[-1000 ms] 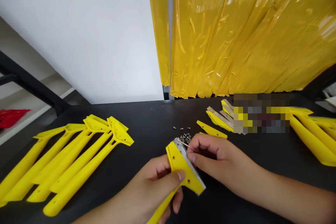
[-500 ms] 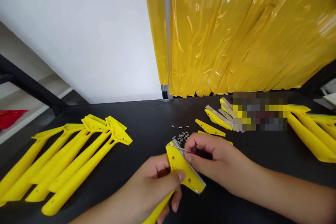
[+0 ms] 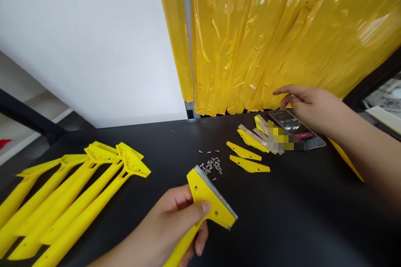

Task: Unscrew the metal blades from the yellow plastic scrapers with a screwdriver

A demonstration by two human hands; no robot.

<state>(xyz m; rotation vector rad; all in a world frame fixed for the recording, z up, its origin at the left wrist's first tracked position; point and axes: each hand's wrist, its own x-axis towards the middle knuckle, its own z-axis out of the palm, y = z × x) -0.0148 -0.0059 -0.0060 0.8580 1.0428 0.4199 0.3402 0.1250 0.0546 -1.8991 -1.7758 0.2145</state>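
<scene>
My left hand (image 3: 183,212) is closed around the neck of a yellow scraper (image 3: 203,194), thumb pressed on its flat head. A grey metal blade edge runs along the head's upper right side, and two screw holes show in its face. My right hand (image 3: 302,98) hovers above a phone (image 3: 293,127) at the back right, away from the scraper. Its index finger stretches out to the left and the other fingers are loosely bent, with nothing visible in them. Small screws (image 3: 213,166) lie loose just beyond the scraper's head.
Several yellow scraper handles (image 3: 90,183) lie in a row on the left of the black table (image 3: 282,217). Two yellow cover plates (image 3: 249,164) and a pile of metal blades (image 3: 260,135) lie right of centre. Yellow plastic curtain (image 3: 250,41) hangs behind.
My right hand has left the scraper's blade, where it held a thin metal rod, and moved right and back over the phone. My left hand still holds the scraper.
</scene>
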